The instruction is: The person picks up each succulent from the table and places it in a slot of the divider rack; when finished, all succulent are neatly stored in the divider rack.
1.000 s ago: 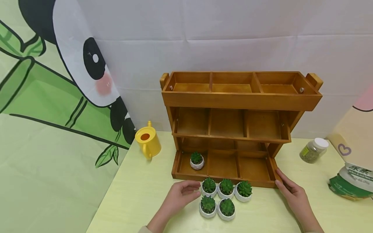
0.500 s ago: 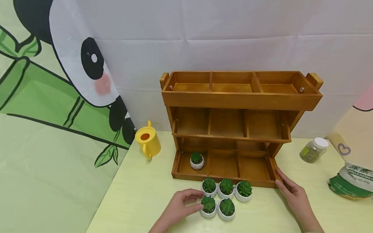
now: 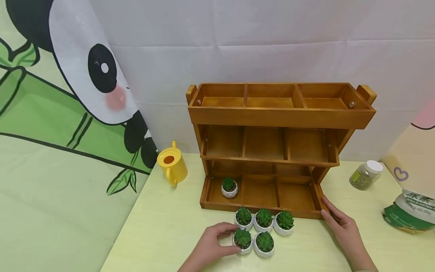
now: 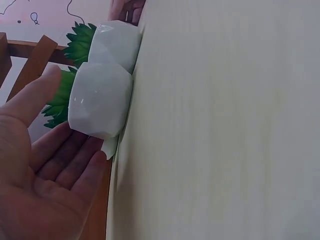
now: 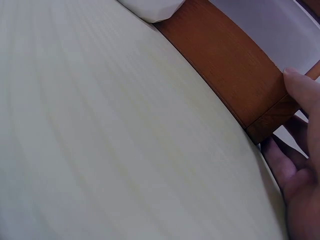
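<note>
In the head view, several small green succulents in white faceted pots stand in two rows before a brown wooden three-tier shelf. My left hand is around the left side of the front-left potted succulent. Its thumb and fingers are spread, with fingertips right at the white pot in the left wrist view. My right hand rests against the front right corner of the shelf's bottom tier, thumb at the corner and fingers along the side. Another potted succulent sits in the bottom tier's left compartment.
A yellow watering can stands left of the shelf. To the right are a clear jar with a white lid and a green and white bag. A printed cloth hangs behind the table.
My left hand has moved from beside the back-left succulent toward me and slightly right, to the front-left one. My right hand and the shelf have stayed in place.
</note>
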A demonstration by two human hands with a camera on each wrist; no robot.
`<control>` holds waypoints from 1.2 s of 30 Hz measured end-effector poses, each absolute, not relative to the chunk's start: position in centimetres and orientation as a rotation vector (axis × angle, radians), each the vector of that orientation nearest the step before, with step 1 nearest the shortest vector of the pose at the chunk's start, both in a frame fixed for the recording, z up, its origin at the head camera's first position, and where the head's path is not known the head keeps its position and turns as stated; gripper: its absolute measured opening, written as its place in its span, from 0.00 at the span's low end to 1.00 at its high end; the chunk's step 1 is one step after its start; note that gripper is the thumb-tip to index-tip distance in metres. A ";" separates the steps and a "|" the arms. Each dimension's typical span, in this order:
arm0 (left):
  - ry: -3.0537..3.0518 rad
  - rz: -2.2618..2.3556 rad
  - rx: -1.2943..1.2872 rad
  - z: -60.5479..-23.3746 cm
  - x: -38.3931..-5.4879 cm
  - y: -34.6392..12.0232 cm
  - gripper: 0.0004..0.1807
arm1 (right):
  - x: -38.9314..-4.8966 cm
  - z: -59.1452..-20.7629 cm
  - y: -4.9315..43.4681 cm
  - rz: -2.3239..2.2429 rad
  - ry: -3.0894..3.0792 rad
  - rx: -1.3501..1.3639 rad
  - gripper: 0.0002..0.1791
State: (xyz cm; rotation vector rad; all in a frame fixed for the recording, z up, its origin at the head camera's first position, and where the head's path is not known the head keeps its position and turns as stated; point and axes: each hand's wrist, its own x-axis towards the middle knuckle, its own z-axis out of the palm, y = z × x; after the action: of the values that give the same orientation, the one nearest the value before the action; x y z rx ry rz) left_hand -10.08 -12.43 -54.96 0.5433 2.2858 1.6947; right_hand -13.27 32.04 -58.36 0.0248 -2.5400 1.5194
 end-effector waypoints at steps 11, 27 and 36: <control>2.369 1.595 0.558 -54.8 -10.1 -12.0 0.30 | -13.2 -58.2 32.0 1.542 -2.544 0.012 0.29; 2.276 1.602 0.512 -55.0 -9.9 -11.3 0.33 | -13.2 -58.1 31.8 1.549 -2.531 -0.002 0.29; 2.270 1.586 0.539 -55.2 -9.8 -11.2 0.35 | -13.2 -58.1 31.8 1.563 -2.510 0.035 0.29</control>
State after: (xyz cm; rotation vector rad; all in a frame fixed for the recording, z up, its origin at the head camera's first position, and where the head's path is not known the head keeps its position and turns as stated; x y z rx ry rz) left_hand -9.81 -11.24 -55.22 0.5395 2.2698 1.5865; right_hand -13.19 31.83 -58.09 0.0352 -2.5102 1.5634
